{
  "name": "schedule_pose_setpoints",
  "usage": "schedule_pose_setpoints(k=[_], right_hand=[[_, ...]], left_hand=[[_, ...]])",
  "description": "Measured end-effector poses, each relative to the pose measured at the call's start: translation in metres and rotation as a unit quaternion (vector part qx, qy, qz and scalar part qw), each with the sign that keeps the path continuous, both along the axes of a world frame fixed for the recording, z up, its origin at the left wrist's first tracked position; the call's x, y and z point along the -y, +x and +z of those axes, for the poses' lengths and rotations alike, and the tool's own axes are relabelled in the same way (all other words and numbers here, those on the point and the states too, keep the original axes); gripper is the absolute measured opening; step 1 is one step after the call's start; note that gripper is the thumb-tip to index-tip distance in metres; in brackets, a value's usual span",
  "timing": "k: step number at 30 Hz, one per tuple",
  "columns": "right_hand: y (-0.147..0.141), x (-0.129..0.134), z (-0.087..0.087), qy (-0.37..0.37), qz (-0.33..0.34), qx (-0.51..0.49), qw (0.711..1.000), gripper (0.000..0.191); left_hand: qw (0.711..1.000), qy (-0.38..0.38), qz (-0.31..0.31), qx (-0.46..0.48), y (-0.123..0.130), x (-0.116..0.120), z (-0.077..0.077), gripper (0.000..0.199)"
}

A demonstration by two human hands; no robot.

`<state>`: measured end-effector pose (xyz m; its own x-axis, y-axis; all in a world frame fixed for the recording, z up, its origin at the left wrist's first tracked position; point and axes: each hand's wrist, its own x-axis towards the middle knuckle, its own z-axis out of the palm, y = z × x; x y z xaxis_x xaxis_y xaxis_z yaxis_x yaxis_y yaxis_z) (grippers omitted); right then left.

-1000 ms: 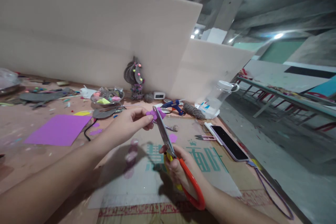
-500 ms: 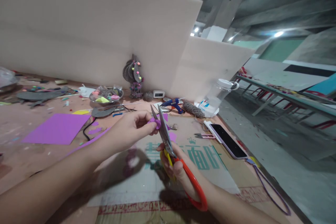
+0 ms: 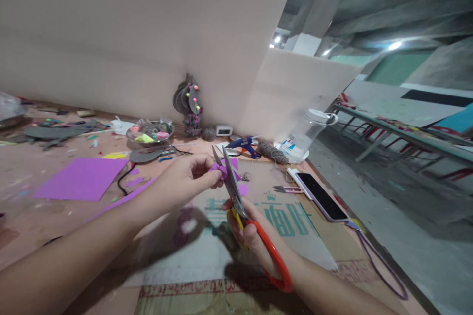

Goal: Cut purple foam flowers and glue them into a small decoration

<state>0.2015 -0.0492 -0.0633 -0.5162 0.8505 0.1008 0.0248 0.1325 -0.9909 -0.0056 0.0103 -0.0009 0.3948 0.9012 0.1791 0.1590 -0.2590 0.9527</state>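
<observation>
Between the thumb and fingers of my left hand (image 3: 194,174) is a small purple foam piece (image 3: 219,170). My right hand (image 3: 254,236) grips a pair of scissors (image 3: 231,182) with one red and one yellow handle loop. Their blades are slightly apart and point up and away from me, right at the edge of the purple piece. Both hands are raised over a translucent sheet (image 3: 177,261) with green printing. Behind the blades, purple scraps (image 3: 243,189) lie partly hidden. A purple foam sheet (image 3: 81,179) lies flat on the left.
A blue glue gun (image 3: 244,145), grey yarn (image 3: 271,151) and a clear bottle (image 3: 306,130) stand behind my hands. On the right are pink-handled snips (image 3: 288,189) and a phone (image 3: 322,197). A bowl of scraps (image 3: 150,138) and a decorated grey figure (image 3: 189,106) are at the back.
The camera view has shifted very slightly. Both hands, the purple piece and the scissors keep nearly the same positions, with the blades still a little apart.
</observation>
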Motion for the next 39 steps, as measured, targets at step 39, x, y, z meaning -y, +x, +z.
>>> schedule_pose_setpoints(k=[39], right_hand=[[0.0025, -0.0027, -0.0054, -0.013, 0.002, 0.005, 1.0, 0.061]], left_hand=[[1.0, 0.008, -0.004, -0.019, -0.0075, -0.0043, 0.0056, 0.024]])
